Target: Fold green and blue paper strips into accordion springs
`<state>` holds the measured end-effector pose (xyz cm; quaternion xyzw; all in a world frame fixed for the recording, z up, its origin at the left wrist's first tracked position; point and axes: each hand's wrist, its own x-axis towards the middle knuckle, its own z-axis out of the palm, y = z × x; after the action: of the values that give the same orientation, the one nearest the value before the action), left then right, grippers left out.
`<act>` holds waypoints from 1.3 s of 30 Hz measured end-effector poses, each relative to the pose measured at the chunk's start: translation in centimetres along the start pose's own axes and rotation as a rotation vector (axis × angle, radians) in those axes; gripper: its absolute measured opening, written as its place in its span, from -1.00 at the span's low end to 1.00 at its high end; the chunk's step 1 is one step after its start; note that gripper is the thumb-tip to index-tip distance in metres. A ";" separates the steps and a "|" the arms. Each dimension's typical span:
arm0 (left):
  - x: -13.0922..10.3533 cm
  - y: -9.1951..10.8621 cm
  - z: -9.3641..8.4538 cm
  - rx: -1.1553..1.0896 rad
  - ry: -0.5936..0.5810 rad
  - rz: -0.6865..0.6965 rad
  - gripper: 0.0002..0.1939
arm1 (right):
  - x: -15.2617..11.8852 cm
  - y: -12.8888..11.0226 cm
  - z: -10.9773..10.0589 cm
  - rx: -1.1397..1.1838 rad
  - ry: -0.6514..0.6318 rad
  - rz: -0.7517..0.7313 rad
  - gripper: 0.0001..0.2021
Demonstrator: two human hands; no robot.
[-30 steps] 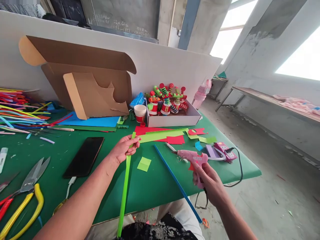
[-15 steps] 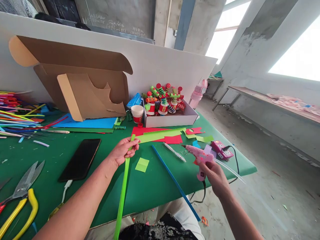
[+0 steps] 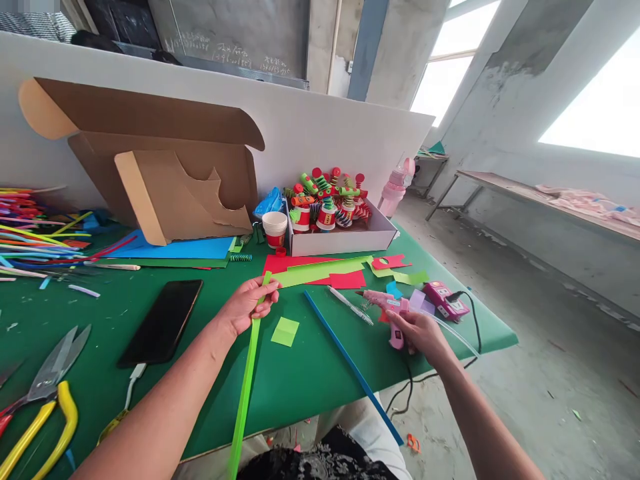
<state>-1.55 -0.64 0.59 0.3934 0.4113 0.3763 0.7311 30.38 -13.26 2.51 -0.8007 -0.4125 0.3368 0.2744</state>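
Observation:
Between the thumb and fingers of my left hand point(image 3: 250, 303) is a long light-green paper strip point(image 3: 245, 393), its top end poking above the fingers and its lower part hanging past the table edge. My right hand point(image 3: 420, 330) is on a pink glue gun point(image 3: 393, 303), whose nozzle points left; the fingers are partly hidden behind it. A blue strip point(image 3: 350, 363) lies between my hands, running over the front edge. Near my left hand lies a small light-green square point(image 3: 285, 331), and a white pen point(image 3: 351, 305) rests left of the nozzle.
A white box point(image 3: 345, 241) of red and green paper figures stands at the back beside paper cups point(image 3: 275, 228). Cardboard point(image 3: 190, 193) leans further left. A phone point(image 3: 163, 321) and yellow-handled shears point(image 3: 55, 393) lie at left. The gun's cord loops off the right edge.
My right hand and the glue gun have moved slightly left, and the gun sits a little lower and flatter. My left hand holds the green strip almost unmoved.

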 end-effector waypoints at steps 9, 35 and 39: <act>-0.1 -0.1 0.5 0.003 -0.015 0.002 -0.71 | -1.3 -0.9 0.4 -0.320 0.338 -0.224 -0.43; 0.2 -0.3 -0.2 0.057 0.021 0.039 -0.67 | 0.0 -12.4 14.0 -0.775 -0.522 -0.883 -0.59; 0.2 -0.2 -0.1 0.057 0.023 0.049 -0.67 | -0.1 -12.5 13.9 -0.764 -0.569 -0.949 -0.79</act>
<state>-1.52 -0.55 0.32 0.4194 0.4206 0.3867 0.7054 13.75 -4.74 2.83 -0.4535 -0.8662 0.2080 -0.0292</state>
